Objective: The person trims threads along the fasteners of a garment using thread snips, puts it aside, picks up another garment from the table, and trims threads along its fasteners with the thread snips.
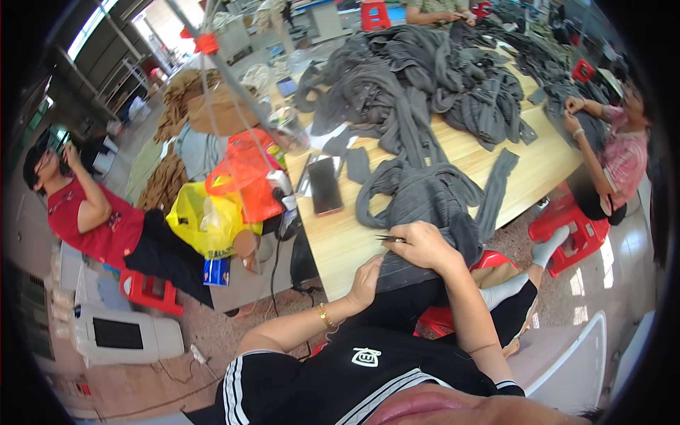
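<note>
A dark grey ribbed knit garment (433,195) spreads from the table's near edge down onto my lap. My right hand (423,246) is closed around small dark thread snips (389,239), their pointed tips facing left above the cloth. Just left and nearer to me, my left hand (364,285) pinches the garment's edge; its fingertips are partly hidden. The two hands are close together but apart. One grey sleeve (498,188) stretches over the table to the right of the garment.
A large heap of grey garments (397,85) covers the far part of the wooden table (333,248). A phone (324,185) lies left of my garment. Yellow (202,219) and orange bags (244,166) stand beyond the left edge. Other people sit left, right and at the far end.
</note>
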A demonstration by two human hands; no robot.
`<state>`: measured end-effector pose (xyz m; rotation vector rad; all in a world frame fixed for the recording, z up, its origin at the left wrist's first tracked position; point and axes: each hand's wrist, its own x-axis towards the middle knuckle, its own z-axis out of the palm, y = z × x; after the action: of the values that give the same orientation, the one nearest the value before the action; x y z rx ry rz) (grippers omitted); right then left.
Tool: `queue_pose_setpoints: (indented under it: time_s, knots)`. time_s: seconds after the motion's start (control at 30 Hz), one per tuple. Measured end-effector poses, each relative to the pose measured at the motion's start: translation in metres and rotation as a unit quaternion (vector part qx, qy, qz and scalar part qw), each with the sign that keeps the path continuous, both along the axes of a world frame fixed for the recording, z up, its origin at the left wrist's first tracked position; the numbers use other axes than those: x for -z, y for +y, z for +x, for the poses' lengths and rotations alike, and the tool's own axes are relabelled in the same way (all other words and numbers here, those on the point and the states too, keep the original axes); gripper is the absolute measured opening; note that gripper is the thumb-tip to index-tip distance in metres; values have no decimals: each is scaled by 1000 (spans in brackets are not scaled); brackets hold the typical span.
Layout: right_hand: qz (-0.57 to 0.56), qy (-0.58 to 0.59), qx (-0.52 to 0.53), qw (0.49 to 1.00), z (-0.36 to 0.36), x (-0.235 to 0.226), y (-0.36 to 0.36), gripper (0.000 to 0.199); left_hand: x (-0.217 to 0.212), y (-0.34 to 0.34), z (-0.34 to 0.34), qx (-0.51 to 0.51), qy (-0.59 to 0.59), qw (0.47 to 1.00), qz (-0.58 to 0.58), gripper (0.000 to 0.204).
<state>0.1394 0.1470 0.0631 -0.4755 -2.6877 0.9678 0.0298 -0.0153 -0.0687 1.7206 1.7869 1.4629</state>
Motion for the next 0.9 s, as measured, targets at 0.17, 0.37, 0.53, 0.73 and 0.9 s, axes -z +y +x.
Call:
queue_pose_setpoints:
  time_s: [0.17, 0.37, 0.53, 0.73, 0.9]
  knots:
    - [-4, 3, -2, 1000, 3, 5, 1, 29, -14, -2, 2, 4, -100, 993, -62, 38]
    - [-17, -6, 1, 1000, 3, 9, 1, 29, -13, -1, 1, 7, -65, 996, -66, 38]
    - [1, 22, 1, 1000, -1, 13, 2, 25, -19, -2, 5, -14, -157, 986, -61, 39]
    - [-49, -15, 8, 999, -2, 1, 2, 25, -9, 6, 3, -1, -86, 996, -24, 34]
    - [-62, -34, 6, 998, -5, 2, -3, 21, -7, 3, 4, -22, 60, 995, 72, 21]
